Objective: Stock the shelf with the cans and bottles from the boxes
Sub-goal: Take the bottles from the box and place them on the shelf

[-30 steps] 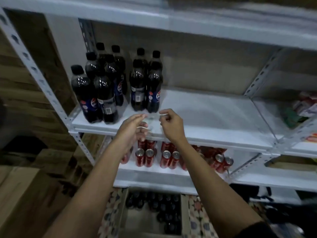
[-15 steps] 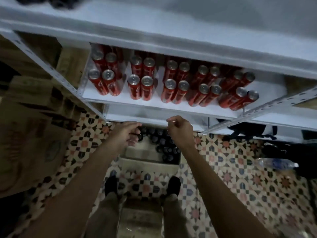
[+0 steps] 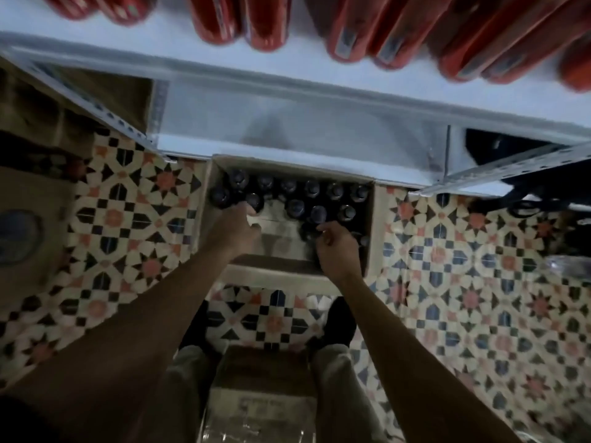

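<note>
An open cardboard box (image 3: 371,225) stands on the floor against the shelf's foot, holding several dark bottles (image 3: 295,206) with black caps. My left hand (image 3: 235,227) reaches into the box's left side, fingertips at one bottle's top (image 3: 254,199); its grip is hidden. My right hand (image 3: 337,246) hovers at the box's right side with fingers loosely curled beside a bottle (image 3: 308,233) and nothing between them. Red cans (image 3: 265,24) line the white shelf (image 3: 160,43) above.
A lower white shelf board (image 3: 287,123) lies just behind the box. Patterned tiles (image 3: 128,219) cover the floor. Another cardboard box (image 3: 28,225) is at the left. My legs and shoes (image 3: 339,324) stand close before the bottle box, with a carton (image 3: 262,394) between them.
My view has swung down from the bottle shelf, past the red cans, to the floor box. Both hands have dropped from the shelf edge into the box among the bottles.
</note>
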